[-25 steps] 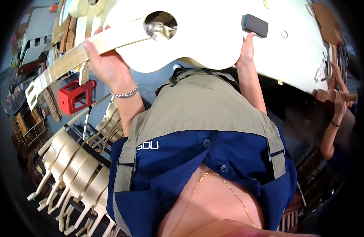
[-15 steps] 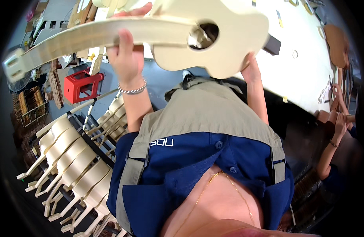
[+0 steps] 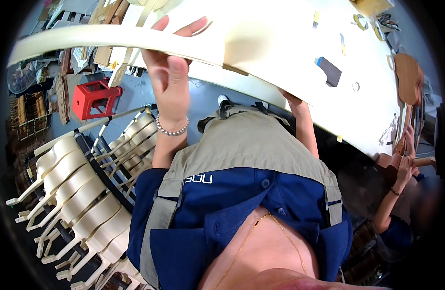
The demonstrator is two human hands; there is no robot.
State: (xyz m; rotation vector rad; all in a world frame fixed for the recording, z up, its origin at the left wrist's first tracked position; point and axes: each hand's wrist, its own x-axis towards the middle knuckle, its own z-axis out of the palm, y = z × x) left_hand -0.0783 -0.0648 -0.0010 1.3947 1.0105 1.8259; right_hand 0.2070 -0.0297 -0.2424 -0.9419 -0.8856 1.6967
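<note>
Holding a pale unfinished guitar (image 3: 135, 41) up, left hand (image 3: 171, 72) wrapped tight on its neck; right hand (image 3: 292, 101) grip hidden. Could have slipped and hit the white table (image 3: 367, 116).

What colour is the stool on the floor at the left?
Red, the plastic stool shows clearly in the head view, left of the left hand.

Cream, unfinished guitar (image 3: 135, 41); red stool (image 3: 94, 99); blue shirt (image 3: 261, 212) under khaki apron (image 3: 251, 145); silver beaded bracelet (image 3: 172, 130); white table (image 3: 290, 53); brown ukulele (image 3: 408, 77).
</note>
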